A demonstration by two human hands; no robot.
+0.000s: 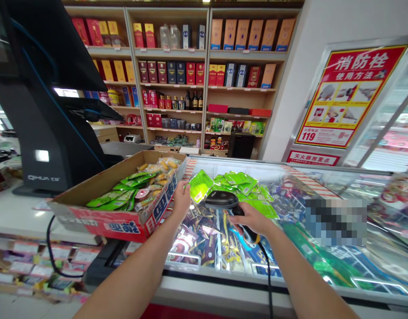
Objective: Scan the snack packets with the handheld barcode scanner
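My left hand pinches a green snack packet and holds it up over the glass freezer lid. A black corded barcode scanner sits in my right hand, its head just below and right of the packet. Several more green packets lie in a loose heap on the glass behind the scanner. To the left, an open cardboard box holds green and yellow snack packets.
A black checkout terminal stands on the white counter at left. Shelves of boxed goods fill the back wall. A red fire-hydrant notice hangs at right. The freezer holds wrapped ice creams.
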